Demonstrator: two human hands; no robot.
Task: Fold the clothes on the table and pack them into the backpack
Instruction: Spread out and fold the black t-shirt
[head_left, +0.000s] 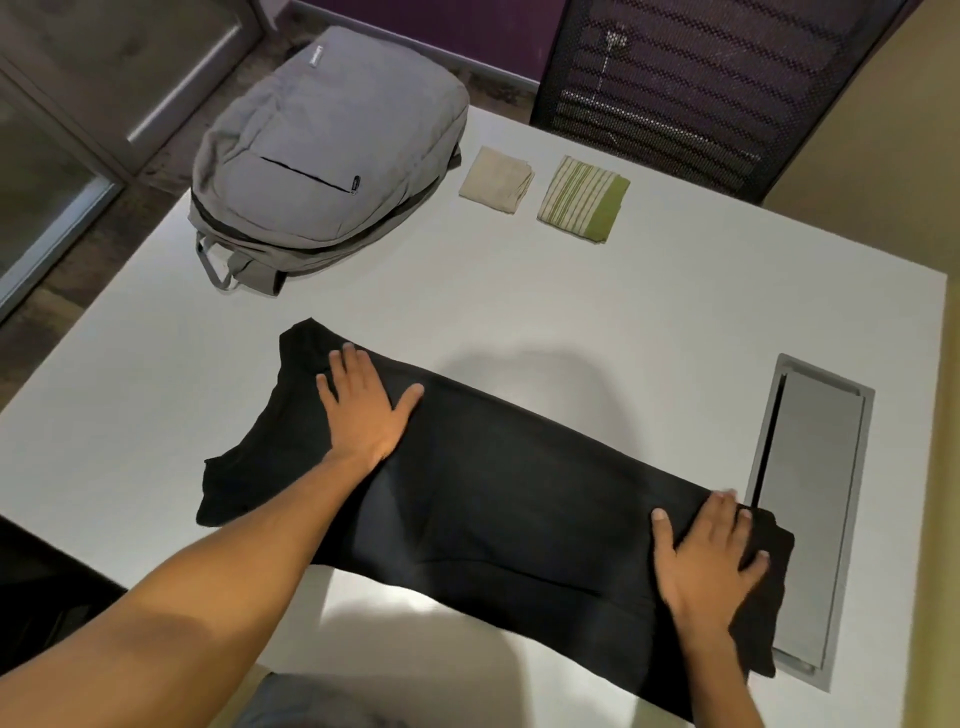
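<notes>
Your right hand (711, 556) lies flat, fingers spread, on the near end of the long black cotton shirt (498, 499) stretched across the white table (571, 291); your left hand (366, 402) presses open-palmed near its collar end. Neither grips anything. Smooth outward before folding end to end; soft knit creases easily. Beyond sit the padded grey fabric backpack (322, 161), a folded beige cloth (496, 179) and a folded green-striped cloth (582, 197).

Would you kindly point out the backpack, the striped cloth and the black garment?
backpack (311, 156): head view, grey front panel.
striped cloth (579, 200): head view, middle of the folded square.
black garment (519, 483): head view, flat middle between the hands.
</notes>
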